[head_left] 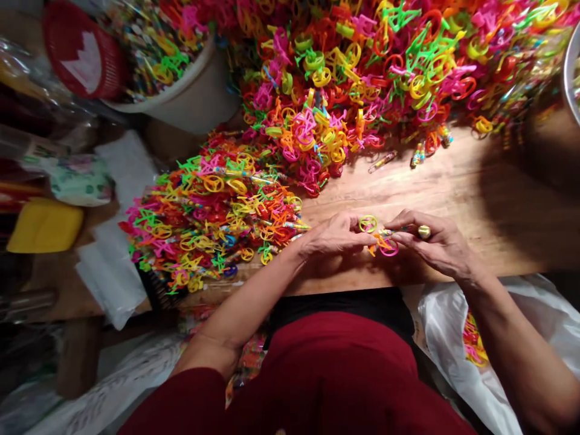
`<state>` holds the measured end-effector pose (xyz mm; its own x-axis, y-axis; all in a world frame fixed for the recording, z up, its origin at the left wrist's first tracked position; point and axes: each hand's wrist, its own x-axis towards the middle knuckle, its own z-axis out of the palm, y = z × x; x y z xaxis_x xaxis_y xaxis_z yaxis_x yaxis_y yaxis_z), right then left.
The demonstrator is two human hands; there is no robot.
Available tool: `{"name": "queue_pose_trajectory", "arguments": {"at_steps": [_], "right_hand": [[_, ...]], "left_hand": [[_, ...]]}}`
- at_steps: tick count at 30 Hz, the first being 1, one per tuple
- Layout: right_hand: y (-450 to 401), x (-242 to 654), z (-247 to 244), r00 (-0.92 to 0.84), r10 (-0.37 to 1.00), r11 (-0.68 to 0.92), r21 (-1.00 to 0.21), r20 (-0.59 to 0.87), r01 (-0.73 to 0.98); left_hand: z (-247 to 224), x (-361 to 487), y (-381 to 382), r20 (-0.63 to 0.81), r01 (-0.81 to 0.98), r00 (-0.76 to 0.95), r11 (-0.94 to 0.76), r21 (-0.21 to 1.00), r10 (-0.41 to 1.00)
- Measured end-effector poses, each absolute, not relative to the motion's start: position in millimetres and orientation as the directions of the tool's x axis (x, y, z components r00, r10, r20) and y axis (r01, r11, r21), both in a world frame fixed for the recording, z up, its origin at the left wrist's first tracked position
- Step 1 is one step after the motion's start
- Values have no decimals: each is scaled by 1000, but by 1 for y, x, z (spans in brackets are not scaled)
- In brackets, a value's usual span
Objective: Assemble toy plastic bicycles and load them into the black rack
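Above the near edge of the wooden table, my two hands meet over small plastic toy parts. My left hand (338,234) is closed, its fingertips pinching a plastic toy with a yellow-green spoked wheel (368,224). Orange and pink ringed parts (388,246) hang just below the fingertips. My right hand (432,238) is closed on a slim candy tube (386,232) with a multicoloured pattern, pointing toward the left hand. A round gold-coloured piece (424,232) shows among the right fingers; whether it is a ring or the tube's end, I cannot tell. Fingers partly hide how the parts join.
A large heap of bright plastic toys (317,121) covers the table's back. A pile of toys on tubes (212,211) lies left. Few loose tubes (383,161) rest on the wooden table (453,187). A white bucket (194,90), red basket (86,54) and white plastic bag (525,302) stand around.
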<state>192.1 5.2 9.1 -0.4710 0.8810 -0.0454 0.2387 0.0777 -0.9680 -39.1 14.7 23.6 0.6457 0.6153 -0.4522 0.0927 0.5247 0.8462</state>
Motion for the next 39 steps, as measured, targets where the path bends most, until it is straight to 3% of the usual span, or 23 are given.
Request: {"name": "queue_pose_trajectory", "arguments": {"at_steps": [10, 19, 28, 39], "right_hand": [[-4, 199, -9, -464, 883, -62, -997, -76, 47], [-3, 207, -2, -622, 765, -103, -985, -168, 139], [-19, 208, 14, -673, 738, 206, -935, -45, 289], [-20, 195, 9, -698, 716, 204, -945, -36, 258]], "left_hand": [[22, -32, 15, -470, 67, 761, 667, 742, 446], [6, -26, 9, -520, 136, 801, 755, 641, 298], [-2, -27, 4, -529, 122, 816, 825, 551, 233], [1, -42, -4, -547, 83, 774, 806, 586, 318]]}}
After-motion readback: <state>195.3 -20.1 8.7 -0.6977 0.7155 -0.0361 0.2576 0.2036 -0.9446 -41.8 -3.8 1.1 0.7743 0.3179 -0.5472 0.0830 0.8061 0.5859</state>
